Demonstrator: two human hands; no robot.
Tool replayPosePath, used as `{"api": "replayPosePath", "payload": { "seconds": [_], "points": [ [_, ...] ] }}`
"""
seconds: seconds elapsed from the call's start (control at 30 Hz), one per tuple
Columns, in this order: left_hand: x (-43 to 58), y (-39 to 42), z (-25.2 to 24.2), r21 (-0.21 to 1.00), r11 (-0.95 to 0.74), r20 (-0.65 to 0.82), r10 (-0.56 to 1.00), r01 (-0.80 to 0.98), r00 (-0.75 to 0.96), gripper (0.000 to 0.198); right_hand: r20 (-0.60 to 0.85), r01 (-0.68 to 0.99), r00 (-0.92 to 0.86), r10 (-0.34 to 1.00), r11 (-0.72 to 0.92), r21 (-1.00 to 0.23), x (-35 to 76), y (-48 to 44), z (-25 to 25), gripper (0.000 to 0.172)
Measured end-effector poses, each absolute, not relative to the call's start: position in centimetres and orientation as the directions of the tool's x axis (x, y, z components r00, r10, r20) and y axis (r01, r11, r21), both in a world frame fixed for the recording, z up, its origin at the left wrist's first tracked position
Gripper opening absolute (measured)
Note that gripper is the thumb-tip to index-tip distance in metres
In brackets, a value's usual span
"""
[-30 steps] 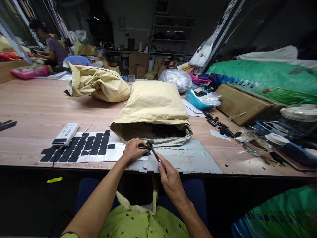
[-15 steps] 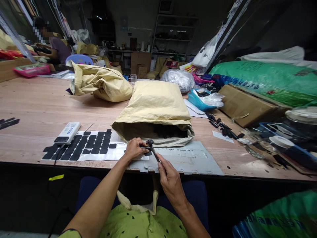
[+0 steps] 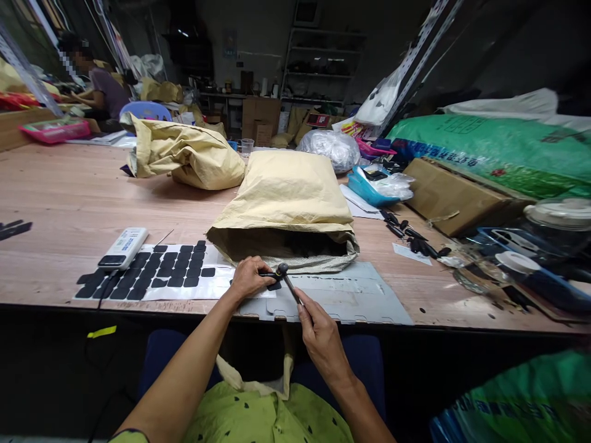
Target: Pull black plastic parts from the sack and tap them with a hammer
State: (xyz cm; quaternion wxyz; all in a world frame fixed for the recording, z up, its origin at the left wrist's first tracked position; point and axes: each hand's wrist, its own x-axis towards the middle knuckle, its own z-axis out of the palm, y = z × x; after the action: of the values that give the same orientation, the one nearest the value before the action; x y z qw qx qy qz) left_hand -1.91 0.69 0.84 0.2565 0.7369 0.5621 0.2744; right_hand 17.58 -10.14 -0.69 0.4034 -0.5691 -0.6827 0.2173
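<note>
My left hand (image 3: 249, 277) is closed on a slim black piece (image 3: 266, 274), pinched low over a grey board (image 3: 341, 295) at the table's front. Closed round the metal handle of a small hammer (image 3: 290, 288) is my right hand (image 3: 318, 329). The hammer's dark round head is beside the right end of the black piece; whether they touch I cannot tell. A yellowish paper sack (image 3: 295, 191) lies just beyond my hands, its mouth facing me and dark inside. On the left, black rounded pads (image 3: 178, 264) sit in rows on a white sheet (image 3: 221, 257).
A white device (image 3: 124, 247) with a cable rests on the pad sheet. Another sack (image 3: 189, 154) stands behind. Rightward are loose black parts (image 3: 410, 234), a blue bag (image 3: 373, 187), a cardboard box (image 3: 462, 195) and clear jars (image 3: 558, 227). A person (image 3: 99, 86) sits far left.
The hammer's head has shifted slightly right and down, and my right hand has moved a little with it. My left hand keeps its grip on the black piece. The view has turned slightly.
</note>
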Motion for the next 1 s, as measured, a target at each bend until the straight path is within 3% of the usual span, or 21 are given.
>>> {"api": "replayPosePath", "payload": {
  "seconds": [0.13, 0.23, 0.43, 0.53, 0.7, 0.83, 1.0],
  "points": [
    [-1.8, 0.5, 1.1, 0.686, -0.232, 0.114, 0.970, 0.689, 0.213, 0.012, 0.299, 0.602, -0.013, 0.954, 0.247, -0.760, 17.9, -9.6, -0.3, 0.041],
    [-1.8, 0.3, 1.3, 0.678, -0.231, 0.114, 0.971, 0.698, 0.211, 0.013, 0.375, 0.681, 0.035, 0.927, 0.252, -0.688, 18.6, -8.3, 0.2, 0.042],
    [-2.2, 0.3, 1.1, 0.641, -0.280, 0.117, 0.956, 0.715, 0.270, 0.016, 0.435, 0.970, 0.027, 0.900, 0.081, -0.228, 19.9, -5.7, -0.5, 0.033],
    [-2.4, 0.5, 1.2, 0.632, -0.304, 0.110, 0.946, 0.713, 0.306, 0.018, 0.502, 0.993, -0.008, 0.865, 0.067, -0.101, 19.7, -5.3, -1.2, 0.030],
    [-2.6, -0.4, 2.3, 0.653, -0.323, 0.086, 0.930, 0.685, 0.356, 0.019, 0.576, 0.995, 0.000, 0.817, 0.059, -0.084, 19.1, -5.5, -1.9, 0.030],
    [-3.2, -4.0, 2.5, 0.677, -0.470, 0.155, 0.843, 0.566, 0.515, 0.014, 0.563, 0.992, 0.003, 0.826, 0.067, -0.104, 19.1, -5.6, -1.9, 0.030],
    [-4.0, -9.3, 1.2, 0.522, -0.562, 0.079, 0.781, 0.641, 0.620, 0.012, 0.535, 0.992, 0.027, 0.844, 0.045, -0.120, 19.1, -5.5, -1.7, 0.030]
  ]
}}
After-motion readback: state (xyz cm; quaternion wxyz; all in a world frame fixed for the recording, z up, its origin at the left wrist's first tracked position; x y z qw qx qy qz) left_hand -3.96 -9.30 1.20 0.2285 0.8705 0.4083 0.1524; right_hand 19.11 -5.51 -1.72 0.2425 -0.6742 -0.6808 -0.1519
